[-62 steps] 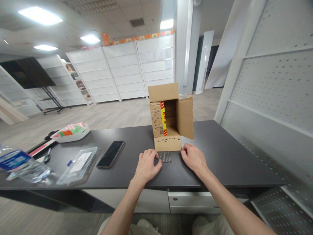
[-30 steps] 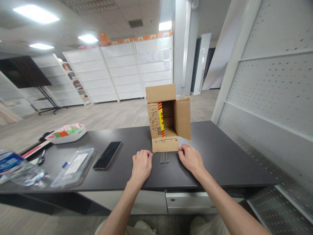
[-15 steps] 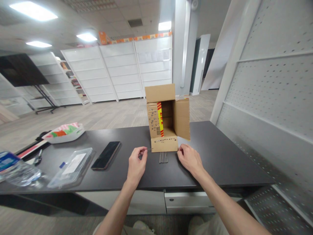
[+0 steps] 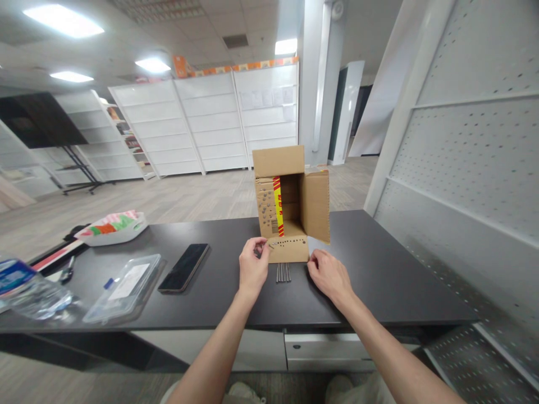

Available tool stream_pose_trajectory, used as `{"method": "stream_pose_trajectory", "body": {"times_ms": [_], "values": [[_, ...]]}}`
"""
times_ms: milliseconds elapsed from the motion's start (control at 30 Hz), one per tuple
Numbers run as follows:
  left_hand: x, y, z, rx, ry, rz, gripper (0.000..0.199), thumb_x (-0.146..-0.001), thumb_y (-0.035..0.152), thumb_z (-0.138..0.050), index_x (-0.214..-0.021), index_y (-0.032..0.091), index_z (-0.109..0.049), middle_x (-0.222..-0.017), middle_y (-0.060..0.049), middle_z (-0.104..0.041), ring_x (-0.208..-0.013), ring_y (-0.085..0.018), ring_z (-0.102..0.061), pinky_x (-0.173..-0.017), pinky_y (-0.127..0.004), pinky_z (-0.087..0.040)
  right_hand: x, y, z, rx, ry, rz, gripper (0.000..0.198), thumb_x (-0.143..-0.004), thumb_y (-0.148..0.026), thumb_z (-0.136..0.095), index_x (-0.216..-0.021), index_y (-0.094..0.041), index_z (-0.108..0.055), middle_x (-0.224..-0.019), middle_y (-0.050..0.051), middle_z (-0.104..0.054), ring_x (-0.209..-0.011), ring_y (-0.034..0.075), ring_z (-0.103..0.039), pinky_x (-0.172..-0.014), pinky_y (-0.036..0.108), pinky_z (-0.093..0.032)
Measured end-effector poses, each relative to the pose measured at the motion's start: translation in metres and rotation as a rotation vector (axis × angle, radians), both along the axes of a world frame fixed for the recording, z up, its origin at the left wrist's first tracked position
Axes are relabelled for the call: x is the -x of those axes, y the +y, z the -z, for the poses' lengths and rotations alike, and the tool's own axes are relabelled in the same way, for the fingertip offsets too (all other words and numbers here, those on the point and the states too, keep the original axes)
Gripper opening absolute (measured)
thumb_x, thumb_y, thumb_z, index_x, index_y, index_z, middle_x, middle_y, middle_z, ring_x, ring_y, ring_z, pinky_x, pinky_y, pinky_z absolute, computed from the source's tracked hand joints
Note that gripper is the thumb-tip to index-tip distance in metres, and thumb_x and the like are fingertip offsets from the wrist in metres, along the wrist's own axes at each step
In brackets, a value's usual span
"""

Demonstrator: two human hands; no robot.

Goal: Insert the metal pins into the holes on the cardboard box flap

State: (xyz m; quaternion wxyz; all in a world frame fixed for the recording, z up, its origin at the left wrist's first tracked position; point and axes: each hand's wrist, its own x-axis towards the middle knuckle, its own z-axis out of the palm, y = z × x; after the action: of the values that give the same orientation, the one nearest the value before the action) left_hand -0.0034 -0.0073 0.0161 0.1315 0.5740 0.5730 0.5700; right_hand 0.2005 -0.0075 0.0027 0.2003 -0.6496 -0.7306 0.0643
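An open cardboard box [image 4: 316, 205] stands on the dark desk, its front flap lying toward me with a row of small holes. My left hand [image 4: 253, 264] is at the flap's left end, pinching a thin metal nail [image 4: 272, 246] close to the holes. At the flap's lower right corner, my right hand [image 4: 329, 273] is closed, thumb and forefinger on the cardboard edge. Several nails [image 4: 283, 273] lie side by side on the desk just below the flap. Round metal heads dot the box's left panel [image 4: 266, 207], beside a yellow and red tape strip.
To the left lie a black phone [image 4: 184, 268] and a clear plastic case [image 4: 123, 289]. Farther left are a water bottle [image 4: 36, 294] and a white basket [image 4: 113, 237] with colourful contents. A perforated white panel [image 4: 463, 146] rises at the right.
My left hand has moved right and slightly up, bringing the nail from beside the flap to its row of holes. My right hand stays at the flap's corner.
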Motion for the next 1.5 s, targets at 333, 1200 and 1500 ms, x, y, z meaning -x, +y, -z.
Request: {"method": "stream_pose_trajectory", "body": {"times_ms": [333,1200,1500], "values": [[-0.009,0.020,0.008,-0.014,-0.035,-0.014,0.016,-0.087,0.028,-0.058,-0.095,0.018,-0.067,-0.082,-0.002,-0.065,-0.067,-0.011,-0.055,-0.070,-0.025,-0.048,-0.001,0.003,0.002,0.010,0.003,-0.008,0.019,-0.092,-0.021,-0.044,-0.088,-0.021,-0.063,-0.094,0.005,-0.068,-0.082,0.018,-0.061,-0.066,0.028,-0.032],[-0.013,0.014,0.013,0.011,0.494,-0.068,0.015,-0.092,0.023,-0.056,-0.094,0.023,-0.071,-0.100,-0.003,-0.074,-0.094,-0.019,-0.065,-0.079,-0.032,-0.039,-0.001,0.002,0.002,0.004,0.024,0.001,0.017,-0.091,-0.022,-0.045,-0.085,-0.021,-0.061,-0.091,0.003,-0.068,-0.078,0.018,-0.061,-0.063,0.029,-0.030],[-0.013,0.014,0.014,0.050,0.496,-0.090,0.017,-0.091,0.023,-0.057,-0.096,0.024,-0.073,-0.102,-0.005,-0.071,-0.098,-0.021,-0.063,-0.082,-0.034,-0.041,0.000,0.001,-0.001,0.015,0.013,0.004,0.019,-0.092,-0.022,-0.045,-0.086,-0.021,-0.062,-0.092,0.004,-0.069,-0.080,0.018,-0.062,-0.063,0.028,-0.031]]}}
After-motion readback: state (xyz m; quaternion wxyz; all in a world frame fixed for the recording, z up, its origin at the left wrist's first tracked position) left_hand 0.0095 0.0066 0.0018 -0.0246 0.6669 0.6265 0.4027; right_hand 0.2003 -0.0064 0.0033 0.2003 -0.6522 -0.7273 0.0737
